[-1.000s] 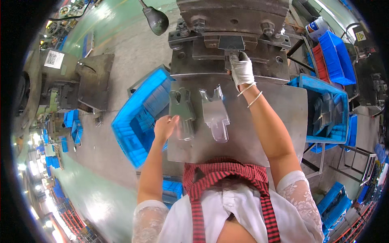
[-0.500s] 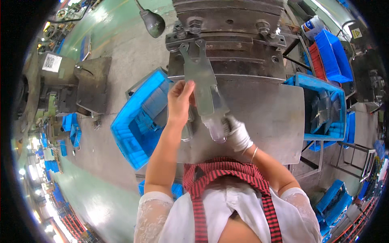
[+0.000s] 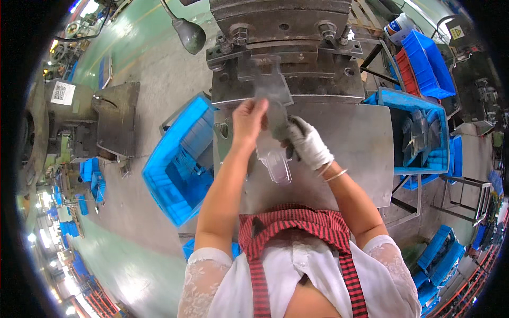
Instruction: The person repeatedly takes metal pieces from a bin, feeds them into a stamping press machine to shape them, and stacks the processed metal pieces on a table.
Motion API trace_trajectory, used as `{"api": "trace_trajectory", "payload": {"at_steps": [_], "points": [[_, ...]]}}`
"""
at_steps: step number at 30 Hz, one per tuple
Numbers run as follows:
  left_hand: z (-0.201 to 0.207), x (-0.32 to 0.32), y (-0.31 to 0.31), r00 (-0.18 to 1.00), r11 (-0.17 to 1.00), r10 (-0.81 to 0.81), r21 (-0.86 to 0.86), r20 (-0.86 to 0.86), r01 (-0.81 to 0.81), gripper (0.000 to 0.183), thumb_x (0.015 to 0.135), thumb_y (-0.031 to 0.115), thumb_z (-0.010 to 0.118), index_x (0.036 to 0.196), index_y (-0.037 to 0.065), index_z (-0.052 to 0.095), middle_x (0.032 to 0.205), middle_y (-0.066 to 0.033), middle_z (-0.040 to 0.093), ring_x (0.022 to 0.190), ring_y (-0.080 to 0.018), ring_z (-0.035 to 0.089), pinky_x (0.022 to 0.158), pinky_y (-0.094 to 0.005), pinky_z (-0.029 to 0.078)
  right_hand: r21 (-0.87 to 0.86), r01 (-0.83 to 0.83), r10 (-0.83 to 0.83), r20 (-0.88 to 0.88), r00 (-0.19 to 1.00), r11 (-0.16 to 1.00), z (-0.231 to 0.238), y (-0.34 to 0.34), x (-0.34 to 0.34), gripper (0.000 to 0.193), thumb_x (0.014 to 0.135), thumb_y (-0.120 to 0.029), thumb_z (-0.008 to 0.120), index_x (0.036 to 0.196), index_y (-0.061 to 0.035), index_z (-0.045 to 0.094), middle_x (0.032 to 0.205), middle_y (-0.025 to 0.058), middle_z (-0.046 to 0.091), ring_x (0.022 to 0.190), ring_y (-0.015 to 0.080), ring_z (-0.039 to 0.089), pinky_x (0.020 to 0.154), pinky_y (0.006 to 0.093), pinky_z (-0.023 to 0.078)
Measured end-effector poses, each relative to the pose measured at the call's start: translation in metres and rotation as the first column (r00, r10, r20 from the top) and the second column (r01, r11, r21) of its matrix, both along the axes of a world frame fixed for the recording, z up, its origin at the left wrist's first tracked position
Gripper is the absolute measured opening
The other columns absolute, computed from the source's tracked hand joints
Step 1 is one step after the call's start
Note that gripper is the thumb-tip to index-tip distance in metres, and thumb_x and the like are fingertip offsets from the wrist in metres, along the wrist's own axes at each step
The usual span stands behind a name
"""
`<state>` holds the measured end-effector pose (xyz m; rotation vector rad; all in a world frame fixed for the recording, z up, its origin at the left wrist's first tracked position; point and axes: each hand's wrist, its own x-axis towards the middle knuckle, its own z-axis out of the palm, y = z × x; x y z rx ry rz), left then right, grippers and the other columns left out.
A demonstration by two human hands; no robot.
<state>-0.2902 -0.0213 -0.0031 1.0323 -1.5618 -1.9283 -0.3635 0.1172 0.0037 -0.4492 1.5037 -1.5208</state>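
Note:
A flat grey metal plate, blurred by motion, is held over the near edge of the press die. My bare left hand pinches its left edge between thumb and fingers. My right hand, in a white glove with dark fingertips, closes on the plate's narrow near end. The plate's broad far end overlaps the front of the die block. Below the hands, another shiny metal part with a rounded end lies on the steel table, partly hidden by the held plate.
A blue bin with stacked metal plates stands left of the table. Another blue bin holding metal pieces stands at the right. The press's upper block and bolts overhang the far side. A lamp head hangs at the upper left.
The plate's forked end no longer points at the press; a broad end does now. My right hand has moved up and inward onto the plate. The view has shifted slightly.

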Motion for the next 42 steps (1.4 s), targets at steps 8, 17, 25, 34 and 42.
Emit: {"api": "trace_trajectory", "payload": {"at_steps": [8,17,25,34,42], "points": [[-0.055,0.011,0.014,0.929,0.353,0.034,-0.874,0.367,0.333,0.040,0.074,0.022,0.060,0.111,0.010,0.051,0.119,-0.0145,0.042,0.114,-0.0359,0.034,0.091,-0.0435,0.034,-0.216,0.360,-0.418,-0.395,0.818,0.908,-0.056,-0.055,-0.043,0.017,0.086,-0.013,0.047,0.097,-0.0002,0.052,0.061,0.0008,0.049,0.045,0.0063,0.041,0.039,0.0223,0.034],[-0.069,0.020,0.012,0.944,0.391,-0.029,-0.865,0.329,0.314,0.044,0.076,0.024,0.058,0.115,0.007,0.046,0.116,-0.0173,0.044,0.108,-0.0374,0.038,0.091,-0.0428,0.033,-0.226,0.350,-0.413,-0.380,0.828,0.909,-0.060,-0.089,-0.074,0.024,0.081,-0.018,0.052,0.089,0.0031,0.058,0.067,0.0141,0.060,0.058,0.0213,0.054,0.055,0.0318,0.043],[-0.074,0.143,-0.038,0.485,0.822,0.260,-0.455,0.835,0.343,0.050,0.072,0.043,0.060,0.094,-0.002,0.054,0.097,-0.0225,0.054,0.091,-0.0367,0.051,0.077,-0.0408,0.041,-0.136,0.363,-0.381,-0.490,0.784,0.922,-0.061,-0.097,-0.076,0.027,0.081,-0.020,0.053,0.093,0.0031,0.058,0.079,0.0197,0.061,0.072,0.0278,0.060,0.064,0.0323,0.046],[-0.014,0.126,-0.053,0.945,0.980,0.199,-0.073,0.260,-0.186,0.025,0.085,0.025,0.051,0.070,0.005,0.054,0.065,0.0005,0.054,0.053,-0.0092,0.047,0.049,-0.0235,0.037,-0.194,0.327,-0.374,-0.630,0.681,0.925,-0.065,-0.084,-0.086,0.022,0.082,-0.017,0.052,0.096,-0.0004,0.055,0.084,0.0227,0.060,0.079,0.0359,0.059,0.067,0.0367,0.047],[0.011,-0.021,-0.011,0.988,0.986,-0.135,0.089,-0.078,0.142,0.022,0.080,0.025,0.059,0.078,0.003,0.056,0.066,-0.0009,0.053,0.051,-0.0092,0.046,0.045,-0.0237,0.038,0.056,0.000,0.039,-0.692,0.721,0.998,-0.082,0.041,0.035,0.010,0.076,-0.002,0.051,0.085,-0.0035,0.054,0.074,0.0100,0.055,0.064,0.0194,0.051,0.059,0.0293,0.044]]}}
